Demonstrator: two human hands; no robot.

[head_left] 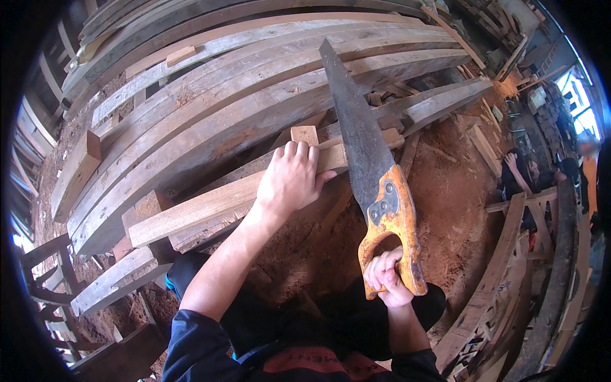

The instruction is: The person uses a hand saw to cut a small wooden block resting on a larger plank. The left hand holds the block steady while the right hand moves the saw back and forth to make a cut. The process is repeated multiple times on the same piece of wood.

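My left hand point(287, 177) is closed over a narrow light-brown board point(200, 204), with fingers curled across its top beside a small wooden block point(304, 134). My right hand point(391, 277) grips the worn orange handle of a hand saw point(356, 140) at the lower right. The long dark blade angles up and away, crossing the board just right of my left hand, with its tip over the stacked beams. The board lies tilted across other timbers, its left end near a wooden support.
Long weathered beams point(267, 95) fill the upper view. More planks point(484, 286) run along the right. Reddish sawdust-covered ground point(439, 184) lies between. Co-workers point(519, 172) are at the far right, near a bright opening. Wooden frames point(51, 274) stand at the left.
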